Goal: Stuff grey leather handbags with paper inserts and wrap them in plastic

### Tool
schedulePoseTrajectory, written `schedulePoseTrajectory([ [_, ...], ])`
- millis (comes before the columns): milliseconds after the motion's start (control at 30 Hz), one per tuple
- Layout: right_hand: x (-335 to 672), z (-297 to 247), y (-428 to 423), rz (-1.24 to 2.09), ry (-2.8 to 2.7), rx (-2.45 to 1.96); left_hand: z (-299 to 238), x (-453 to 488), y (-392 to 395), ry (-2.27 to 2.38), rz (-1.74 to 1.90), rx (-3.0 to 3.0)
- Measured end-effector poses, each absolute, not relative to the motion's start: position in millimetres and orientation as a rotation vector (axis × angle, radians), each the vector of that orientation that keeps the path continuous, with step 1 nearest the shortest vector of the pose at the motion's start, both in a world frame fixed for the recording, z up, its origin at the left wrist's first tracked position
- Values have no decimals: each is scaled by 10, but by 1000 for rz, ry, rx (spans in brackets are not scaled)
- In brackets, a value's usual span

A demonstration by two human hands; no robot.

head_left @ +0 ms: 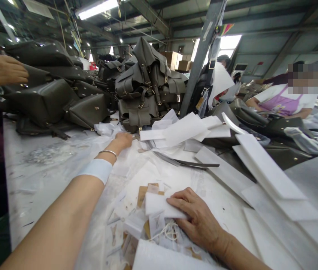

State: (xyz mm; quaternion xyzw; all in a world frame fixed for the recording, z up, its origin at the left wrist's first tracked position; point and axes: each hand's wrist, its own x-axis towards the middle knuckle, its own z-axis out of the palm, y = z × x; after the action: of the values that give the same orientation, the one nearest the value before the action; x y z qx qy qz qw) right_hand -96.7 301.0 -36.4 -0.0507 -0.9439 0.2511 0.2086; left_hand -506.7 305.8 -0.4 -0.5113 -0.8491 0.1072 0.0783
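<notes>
My left hand reaches far across the table with its fingers closed. Whatever it grips, if anything, is hidden; clear plastic film and the lowest dark bag of the pile lie beside it. Nearer to me, my right hand pinches a small white foam sheet, fingers on top and thumb at its edge. Under and around that sheet lie small clear packets, brown paper tags and a loop of white string.
White foam strips cover the right side, with dark straps among them. More dark bags are heaped at the left. A grey post rises behind the table. Another person's hand enters at far left; a co-worker sits at right.
</notes>
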Motion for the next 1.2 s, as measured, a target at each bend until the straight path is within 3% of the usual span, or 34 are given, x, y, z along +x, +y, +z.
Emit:
schedulePoseTrajectory([
  [467, -978, -367, 3026, 701, -2615, -165, -174, -4608, 3079, -2155, -21, -1853],
  [833, -972, -367, 3024, 644, -2629, -149, -119, -4183, 2149, -1942, -228, -2520],
  [1000, -972, -368, 3023, 631, -2635, -157, -97, -4397, 2367, -2248, -135, -2114],
  [1200, -974, -369, 3019, 659, -2629, -186, -151, -4598, 2976, -2297, -58, -1862],
])
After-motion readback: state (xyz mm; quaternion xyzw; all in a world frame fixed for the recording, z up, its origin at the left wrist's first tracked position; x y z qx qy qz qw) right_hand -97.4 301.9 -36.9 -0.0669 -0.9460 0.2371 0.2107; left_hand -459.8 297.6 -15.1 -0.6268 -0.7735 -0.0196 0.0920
